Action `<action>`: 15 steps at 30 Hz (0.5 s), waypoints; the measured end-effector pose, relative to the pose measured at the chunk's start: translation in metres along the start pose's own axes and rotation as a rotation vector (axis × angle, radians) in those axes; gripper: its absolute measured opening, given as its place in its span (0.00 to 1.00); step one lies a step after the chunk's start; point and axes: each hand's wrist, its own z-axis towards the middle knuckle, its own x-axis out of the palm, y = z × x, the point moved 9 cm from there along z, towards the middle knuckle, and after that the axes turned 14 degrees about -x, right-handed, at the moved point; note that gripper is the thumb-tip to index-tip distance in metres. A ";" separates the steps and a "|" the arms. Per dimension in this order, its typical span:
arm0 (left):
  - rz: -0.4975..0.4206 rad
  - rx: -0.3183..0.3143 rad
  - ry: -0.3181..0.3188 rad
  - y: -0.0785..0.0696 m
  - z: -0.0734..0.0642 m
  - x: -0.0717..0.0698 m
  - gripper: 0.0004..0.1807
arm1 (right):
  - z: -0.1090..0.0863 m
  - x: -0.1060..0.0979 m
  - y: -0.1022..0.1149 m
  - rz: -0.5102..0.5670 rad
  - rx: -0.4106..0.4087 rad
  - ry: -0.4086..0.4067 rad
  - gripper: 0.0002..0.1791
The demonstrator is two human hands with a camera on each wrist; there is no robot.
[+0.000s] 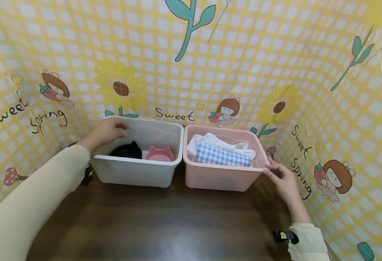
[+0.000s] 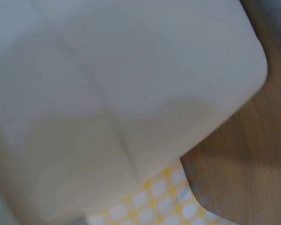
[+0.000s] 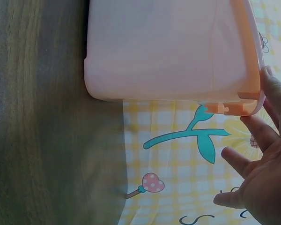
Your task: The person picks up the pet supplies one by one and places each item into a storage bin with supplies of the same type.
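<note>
At the back of the table stand a white bin [image 1: 135,173] and a pink bin [image 1: 218,178], side by side. In the white bin lie a black cat-eared dish [image 1: 127,150] and a pink cat-eared dish [image 1: 160,154]. A folded blue-and-white checked cloth [image 1: 223,156] and a white cloth [image 1: 212,139] fill much of the pink bin. My left hand [image 1: 104,132] is over the white bin's left end, fingers loosely bent; whether it touches the rim is unclear. With extended fingers, my right hand [image 1: 283,177] touches the pink bin's right rim; its other fingers [image 3: 236,161] are spread beside it.
Brown wooden table [image 1: 165,217] spreads in front of both bins. A yellow checked sheet [image 1: 191,79] with printed flowers and figures rises behind and along both sides. The bins' facing ends nearly meet.
</note>
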 end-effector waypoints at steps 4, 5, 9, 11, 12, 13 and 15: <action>-0.038 -0.008 0.013 -0.002 -0.016 -0.010 0.20 | -0.005 0.001 -0.001 0.002 -0.006 -0.011 0.19; -0.046 -0.012 0.014 -0.003 -0.020 -0.014 0.21 | -0.006 0.001 -0.001 0.003 -0.011 -0.016 0.19; -0.070 -0.010 0.002 -0.002 -0.035 -0.027 0.26 | -0.007 0.000 0.002 -0.012 -0.038 -0.028 0.17; -0.080 0.004 -0.015 -0.002 -0.043 -0.033 0.26 | -0.006 0.001 0.003 -0.018 -0.050 -0.027 0.16; -0.084 0.014 -0.027 -0.002 -0.048 -0.036 0.26 | -0.006 0.001 0.003 -0.021 -0.055 -0.028 0.16; -0.089 0.023 -0.040 -0.003 -0.052 -0.039 0.25 | -0.005 0.001 0.004 -0.018 -0.059 -0.033 0.16; -0.100 0.034 -0.065 -0.003 -0.061 -0.045 0.25 | -0.003 0.000 0.004 -0.025 -0.068 -0.044 0.16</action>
